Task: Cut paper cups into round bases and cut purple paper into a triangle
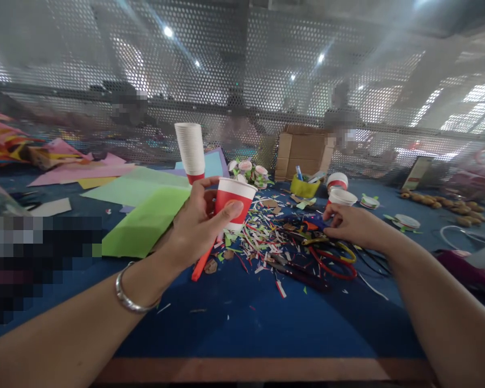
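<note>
In the head view my left hand (200, 213) is closed around a red and white paper cup (235, 200), held upright above the table with the thumb across its front. My right hand (345, 223) reaches over the scissors, its fingers curled at a blue tool with an orange part (316, 222). Its exact kind is hard to make out. Scissors with red handles (334, 274) and yellow handles (347, 252) lie just below that hand. Behind it another paper cup (341, 197) stands. Under my left hand lies an orange-red pen-like stick (202, 263).
Paper scraps (262, 242) cover the middle of the blue table (242, 323). A tall cup stack (191, 148), green paper (145, 223), a yellow holder (305, 186) and a cardboard box (303, 152) stand or lie farther back. Peanut-like brown pieces (448, 205) are at right. Behind rises a perforated metal screen (242, 70).
</note>
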Action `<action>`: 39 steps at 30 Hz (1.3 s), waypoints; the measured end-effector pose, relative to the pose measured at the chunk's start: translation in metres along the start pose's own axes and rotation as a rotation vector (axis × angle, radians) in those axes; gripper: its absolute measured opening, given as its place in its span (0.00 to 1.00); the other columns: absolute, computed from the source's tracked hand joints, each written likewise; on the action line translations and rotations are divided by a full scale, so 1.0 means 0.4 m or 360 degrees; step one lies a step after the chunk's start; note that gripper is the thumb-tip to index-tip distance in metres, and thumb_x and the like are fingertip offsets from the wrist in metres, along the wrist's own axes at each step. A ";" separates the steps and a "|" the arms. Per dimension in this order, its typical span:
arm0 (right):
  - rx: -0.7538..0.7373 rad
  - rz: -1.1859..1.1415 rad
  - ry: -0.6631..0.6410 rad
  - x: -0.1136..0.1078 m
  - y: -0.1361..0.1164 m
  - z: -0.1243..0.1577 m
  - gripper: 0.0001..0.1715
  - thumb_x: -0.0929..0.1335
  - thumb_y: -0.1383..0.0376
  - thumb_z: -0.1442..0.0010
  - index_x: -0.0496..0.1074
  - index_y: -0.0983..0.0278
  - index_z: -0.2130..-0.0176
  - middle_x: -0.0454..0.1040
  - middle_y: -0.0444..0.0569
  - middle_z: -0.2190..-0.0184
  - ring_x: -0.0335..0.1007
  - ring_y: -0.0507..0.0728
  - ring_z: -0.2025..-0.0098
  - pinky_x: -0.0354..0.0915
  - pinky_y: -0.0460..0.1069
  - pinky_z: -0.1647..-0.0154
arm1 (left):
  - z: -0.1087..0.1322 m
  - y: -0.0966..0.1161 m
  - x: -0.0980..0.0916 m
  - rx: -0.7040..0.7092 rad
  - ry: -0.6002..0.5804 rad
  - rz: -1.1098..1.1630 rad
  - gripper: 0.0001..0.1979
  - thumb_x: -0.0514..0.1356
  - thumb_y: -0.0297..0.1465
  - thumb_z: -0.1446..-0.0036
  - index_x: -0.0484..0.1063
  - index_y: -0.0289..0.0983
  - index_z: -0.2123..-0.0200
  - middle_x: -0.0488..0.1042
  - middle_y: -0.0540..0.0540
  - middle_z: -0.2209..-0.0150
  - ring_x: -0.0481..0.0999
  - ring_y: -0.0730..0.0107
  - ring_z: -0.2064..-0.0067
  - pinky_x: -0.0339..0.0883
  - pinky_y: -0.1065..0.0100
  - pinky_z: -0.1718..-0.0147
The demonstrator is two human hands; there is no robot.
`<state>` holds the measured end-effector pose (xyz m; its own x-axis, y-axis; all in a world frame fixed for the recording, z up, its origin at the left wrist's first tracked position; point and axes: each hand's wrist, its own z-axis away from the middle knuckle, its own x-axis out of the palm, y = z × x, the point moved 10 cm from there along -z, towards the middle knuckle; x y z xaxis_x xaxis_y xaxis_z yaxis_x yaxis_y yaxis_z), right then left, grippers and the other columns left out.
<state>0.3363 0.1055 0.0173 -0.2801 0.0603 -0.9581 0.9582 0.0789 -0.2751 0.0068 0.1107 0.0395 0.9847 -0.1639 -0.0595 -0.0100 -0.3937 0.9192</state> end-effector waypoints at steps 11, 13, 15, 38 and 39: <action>0.0182 0.0049 0.0332 -0.048 0.064 -0.019 0.06 0.69 0.61 0.47 0.69 0.60 0.72 0.78 0.47 0.75 0.71 0.56 0.75 0.62 0.50 0.72 | 0.003 0.007 0.000 -0.0002 -0.0004 0.0026 0.29 0.71 0.38 0.46 0.62 0.44 0.45 0.79 0.47 0.60 0.81 0.62 0.61 0.77 0.63 0.63; 0.0198 0.0081 0.0319 -0.046 0.073 -0.021 0.08 0.69 0.60 0.47 0.68 0.60 0.74 0.76 0.46 0.78 0.70 0.56 0.76 0.60 0.51 0.73 | 0.002 0.006 -0.003 0.0006 0.0005 0.0045 0.29 0.71 0.36 0.47 0.63 0.44 0.45 0.79 0.47 0.60 0.81 0.61 0.61 0.77 0.63 0.64; 0.0188 0.0106 0.0267 -0.035 0.073 -0.025 0.09 0.70 0.61 0.47 0.69 0.60 0.75 0.75 0.45 0.79 0.70 0.56 0.76 0.60 0.50 0.72 | 0.002 0.005 -0.006 0.0019 0.0009 0.0053 0.29 0.71 0.35 0.47 0.63 0.44 0.45 0.79 0.47 0.59 0.81 0.60 0.60 0.78 0.62 0.63; -0.0266 0.0205 -0.0485 0.047 -0.131 0.081 0.05 0.68 0.63 0.43 0.73 0.62 0.64 0.77 0.48 0.69 0.71 0.57 0.69 0.59 0.50 0.69 | -0.011 0.016 0.000 -0.0016 -0.0033 0.0096 0.32 0.73 0.36 0.49 0.61 0.41 0.46 0.78 0.45 0.56 0.80 0.63 0.60 0.76 0.66 0.66; -0.0274 0.0202 -0.0524 0.055 -0.131 0.084 0.06 0.68 0.64 0.43 0.73 0.62 0.64 0.77 0.48 0.68 0.71 0.57 0.69 0.58 0.50 0.70 | -0.013 0.020 -0.002 0.0009 -0.0031 0.0108 0.31 0.73 0.35 0.49 0.61 0.41 0.46 0.78 0.45 0.57 0.80 0.64 0.61 0.76 0.66 0.65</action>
<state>0.2818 0.0692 0.0081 -0.0994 -0.2401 -0.9657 0.9523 0.2586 -0.1623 0.0067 0.1123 0.0488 0.9781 -0.2082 -0.0047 -0.0777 -0.3860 0.9192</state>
